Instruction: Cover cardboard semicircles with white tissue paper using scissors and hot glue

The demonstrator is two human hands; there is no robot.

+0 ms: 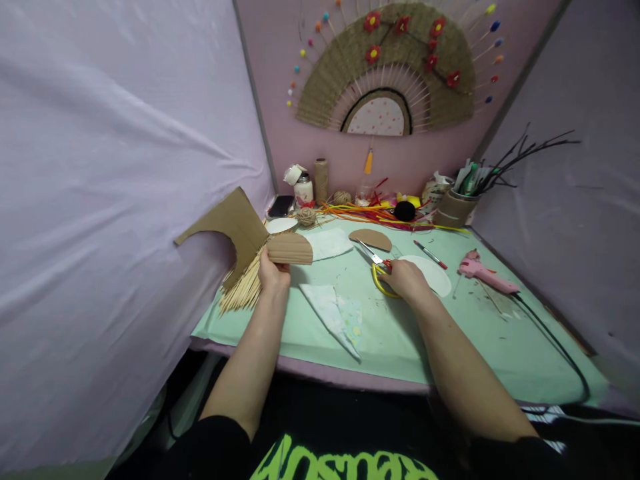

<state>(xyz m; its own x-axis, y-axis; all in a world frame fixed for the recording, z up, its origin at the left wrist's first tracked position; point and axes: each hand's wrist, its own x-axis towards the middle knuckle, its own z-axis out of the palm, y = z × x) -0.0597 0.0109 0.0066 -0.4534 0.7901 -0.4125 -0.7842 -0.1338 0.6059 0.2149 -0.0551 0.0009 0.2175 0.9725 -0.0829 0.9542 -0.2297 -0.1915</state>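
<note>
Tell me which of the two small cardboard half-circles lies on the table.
The half-circle on the right, near the tips of the scissors; the other half-circle is held in the left hand.

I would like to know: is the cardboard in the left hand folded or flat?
It looks flat: the cardboard in the left hand shows one half-round, ridged face, with no fold visible.

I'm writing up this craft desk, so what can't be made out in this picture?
All in the head view:
Left hand: some fingers, hidden behind the cardboard half-disc.
White oval: partly covered by the right hand.
Stick bundle: partly hidden by the large cardboard cutout.
Shirt lettering: cut off by the bottom edge.
</note>
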